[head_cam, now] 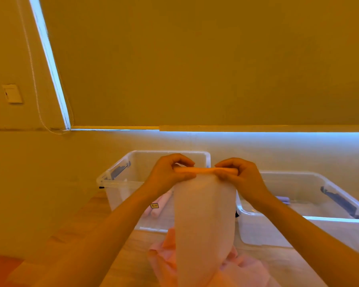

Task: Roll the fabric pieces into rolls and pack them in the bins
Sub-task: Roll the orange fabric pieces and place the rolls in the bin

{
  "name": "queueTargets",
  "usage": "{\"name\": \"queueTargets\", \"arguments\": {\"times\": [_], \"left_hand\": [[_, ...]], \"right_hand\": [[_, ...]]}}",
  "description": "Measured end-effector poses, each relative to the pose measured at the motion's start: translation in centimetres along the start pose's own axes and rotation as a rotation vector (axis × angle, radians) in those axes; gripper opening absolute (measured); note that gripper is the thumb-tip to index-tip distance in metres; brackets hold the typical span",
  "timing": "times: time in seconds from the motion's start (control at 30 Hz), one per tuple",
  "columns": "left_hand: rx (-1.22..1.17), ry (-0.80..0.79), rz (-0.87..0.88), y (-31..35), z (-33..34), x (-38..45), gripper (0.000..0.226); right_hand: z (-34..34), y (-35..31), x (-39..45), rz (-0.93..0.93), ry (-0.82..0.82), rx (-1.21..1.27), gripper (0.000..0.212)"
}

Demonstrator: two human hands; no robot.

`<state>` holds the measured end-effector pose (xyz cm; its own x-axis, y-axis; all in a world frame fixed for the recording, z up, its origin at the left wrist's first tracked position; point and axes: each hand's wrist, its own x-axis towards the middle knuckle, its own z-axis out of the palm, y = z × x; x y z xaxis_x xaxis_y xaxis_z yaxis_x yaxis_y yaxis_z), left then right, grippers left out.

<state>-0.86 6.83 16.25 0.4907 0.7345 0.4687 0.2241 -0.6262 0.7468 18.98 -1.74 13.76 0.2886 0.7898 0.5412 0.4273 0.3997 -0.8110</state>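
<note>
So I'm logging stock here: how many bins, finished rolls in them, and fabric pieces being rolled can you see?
Bins: 2, left and right
Rolls in bins: 3, two pink, one purple
Fabric being rolled: 1
Total: 6

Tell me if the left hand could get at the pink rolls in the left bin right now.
Probably not yet. The left hand is pinching the fabric strip, sharing it with the right hand. The bin is open above the pink rolls.
</note>
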Motion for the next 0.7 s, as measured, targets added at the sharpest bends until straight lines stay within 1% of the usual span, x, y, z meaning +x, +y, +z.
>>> {"name": "queueTargets", "arguments": {"times": [0.07, 0.2, 0.33, 0.5, 0.6, 0.7], "left_hand": [[0.006, -0.001, -0.001, -0.09, -0.01, 0.03, 0.024], [-0.046, 0.029, -0.052, -0.08, 0.16, 0.02, 0.014], [-0.064, 0.030, -0.076, -0.07, 0.17, -0.05, 0.014], [0.027, -0.015, -0.002, -0.18, 0.01, -0.11, 0.023], [-0.025, -0.004, -0.016, -0.24, 0.14, -0.07, 0.019], [-0.074, 0.019, -0.045, -0.24, 0.41, -0.07, 0.013]], "right_hand": [[0.03, 0.15, -0.02, 0.012, -0.013, 0.013, 0.012], [0.23, 0.21, -0.18, 0.028, -0.052, -0.013, 0.019], [0.09, 0.10, -0.08, -0.004, -0.006, -0.027, 0.017], [-0.10, 0.24, 0.00, -0.013, 0.014, -0.053, 0.013], [-0.19, 0.10, -0.02, -0.017, 0.038, -0.036, 0.012], [-0.28, -0.04, -0.04, -0.016, 0.023, -0.028, 0.017]]}}
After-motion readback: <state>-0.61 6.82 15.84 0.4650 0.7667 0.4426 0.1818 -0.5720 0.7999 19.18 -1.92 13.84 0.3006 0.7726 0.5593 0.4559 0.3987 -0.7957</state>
